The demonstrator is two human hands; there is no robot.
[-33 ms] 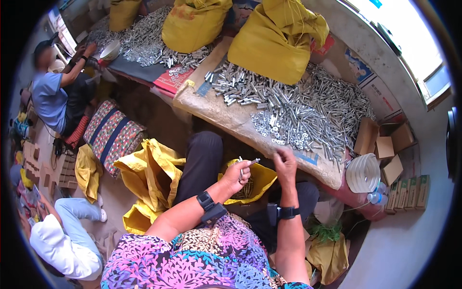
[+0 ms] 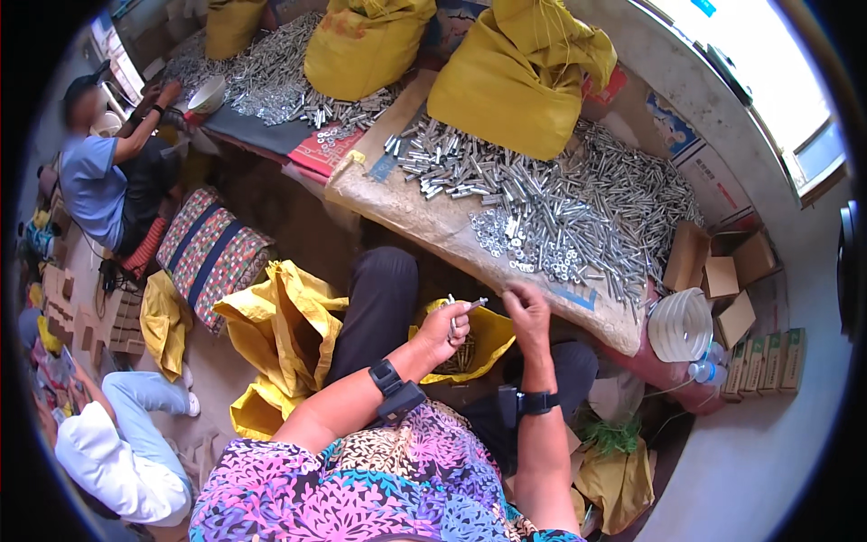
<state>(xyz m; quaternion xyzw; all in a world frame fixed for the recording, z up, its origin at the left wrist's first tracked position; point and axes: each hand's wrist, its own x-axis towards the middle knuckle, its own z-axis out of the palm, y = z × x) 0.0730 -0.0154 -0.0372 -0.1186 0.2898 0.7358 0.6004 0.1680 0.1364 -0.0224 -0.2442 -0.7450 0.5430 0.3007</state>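
Observation:
My left hand [image 2: 441, 330] is closed round silvery anchor bolts [image 2: 480, 303]; one sticks out past the thumb to the right, and another shows below the fingers. Beneath it, between my knees, a yellow woven sack [image 2: 492, 339] gapes, with metal bolts visible inside. My right hand [image 2: 527, 312] is just off the table's near edge, apart from the left, with bent fingers drawn together. Anything in its fingertips is too small or blurred to make out. Closest to it on the table are loose washers and nuts [image 2: 562, 264], beside a large heap of metal anchor sleeves and bolts [image 2: 578, 203].
Full yellow sacks [image 2: 510, 90] stand on the table behind the heap. At right are a white plastic bucket [image 2: 681, 325], open cardboard boxes [image 2: 722, 275] and bottles [image 2: 707, 370]. An open yellow sack [image 2: 284, 316] lies left of my knee. Two other people sit at left.
My right hand has shifted slightly left, toward my left hand and away from the table edge. The left hand keeps its place with the bolts.

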